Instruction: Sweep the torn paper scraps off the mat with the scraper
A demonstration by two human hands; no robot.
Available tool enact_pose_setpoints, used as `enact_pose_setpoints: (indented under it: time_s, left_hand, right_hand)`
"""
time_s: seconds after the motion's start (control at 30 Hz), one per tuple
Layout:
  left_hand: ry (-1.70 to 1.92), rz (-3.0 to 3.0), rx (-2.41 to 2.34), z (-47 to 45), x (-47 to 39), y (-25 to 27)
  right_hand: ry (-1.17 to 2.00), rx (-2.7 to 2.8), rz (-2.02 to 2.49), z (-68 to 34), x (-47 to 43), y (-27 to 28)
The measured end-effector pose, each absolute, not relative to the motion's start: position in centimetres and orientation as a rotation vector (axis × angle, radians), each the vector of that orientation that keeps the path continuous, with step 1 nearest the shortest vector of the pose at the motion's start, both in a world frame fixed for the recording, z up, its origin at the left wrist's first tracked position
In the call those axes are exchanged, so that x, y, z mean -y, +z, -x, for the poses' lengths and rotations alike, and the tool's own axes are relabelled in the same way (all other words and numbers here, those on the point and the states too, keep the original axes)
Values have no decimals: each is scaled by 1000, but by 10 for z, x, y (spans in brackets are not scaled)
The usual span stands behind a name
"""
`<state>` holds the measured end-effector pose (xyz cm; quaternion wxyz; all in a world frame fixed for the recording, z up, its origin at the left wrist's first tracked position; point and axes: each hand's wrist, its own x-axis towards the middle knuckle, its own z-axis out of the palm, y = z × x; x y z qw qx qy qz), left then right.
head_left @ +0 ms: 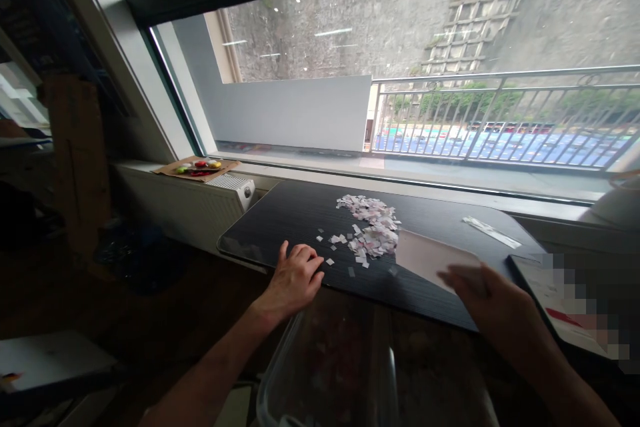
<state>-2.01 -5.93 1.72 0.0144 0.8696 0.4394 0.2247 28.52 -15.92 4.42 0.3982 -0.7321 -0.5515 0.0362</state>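
Note:
A heap of small white paper pieces (373,230) lies on the dark wood-grain table (430,210), with several loose pieces scattered around it. My right hand (485,290) grips the right end of a pale flat card (433,257), and the card's left edge meets the heap. The hand is slightly blurred. At the table's front edge rests my left hand (299,273), its fingers bent and apart, beside a single loose piece. I see nothing held in it. Below the edge, between my arms, stands a clear plastic bin (275,373); its contents are dim.
A white strip (493,232) lies at the table's right rear. On the right is a dark-edged tray-like object (530,293), partly pixelated. Behind the table runs a window sill (425,190). Brown cardboard with colourful items (200,168) sits on the radiator (185,200) at left.

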Motion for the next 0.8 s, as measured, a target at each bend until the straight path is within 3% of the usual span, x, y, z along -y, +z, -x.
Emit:
enact_pose_setpoints:
  time_s: [0.3, 0.8]
  left_hand:
    - [1121, -2516, -1580, 19, 20, 12]
    - [1157, -2394, -1633, 13, 12, -1]
  right_hand:
    - [463, 1289, 1595, -249, 166, 3]
    - [761, 1145, 1435, -246, 123, 3]
